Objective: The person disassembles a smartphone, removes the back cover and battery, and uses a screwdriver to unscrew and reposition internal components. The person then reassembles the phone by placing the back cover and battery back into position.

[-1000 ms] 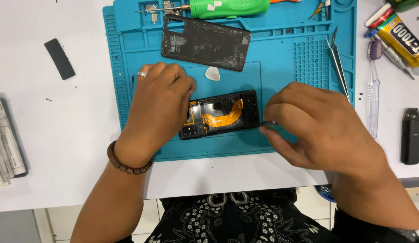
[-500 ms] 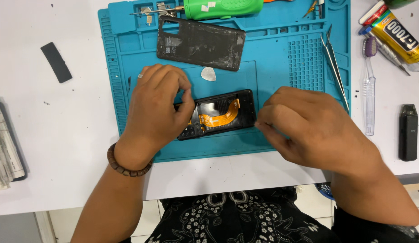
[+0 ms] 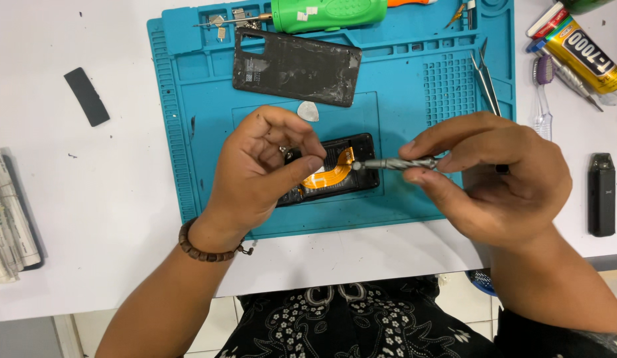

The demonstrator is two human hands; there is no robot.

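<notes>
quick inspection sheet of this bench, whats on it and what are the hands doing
surface: white table with blue repair mat
job's things: opened phone with orange flex strip showing; small metal driver
clutter: black back cover, white pick, green tool, tweezers, glue tube
grippers: left hand on phone; right hand pinches driver
cables: nothing seen
surroundings: tiled floor

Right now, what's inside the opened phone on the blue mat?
Inside the opened phone an orange flex cable lies over dark internals. The left hand covers its left part, so nothing there shows.
</notes>
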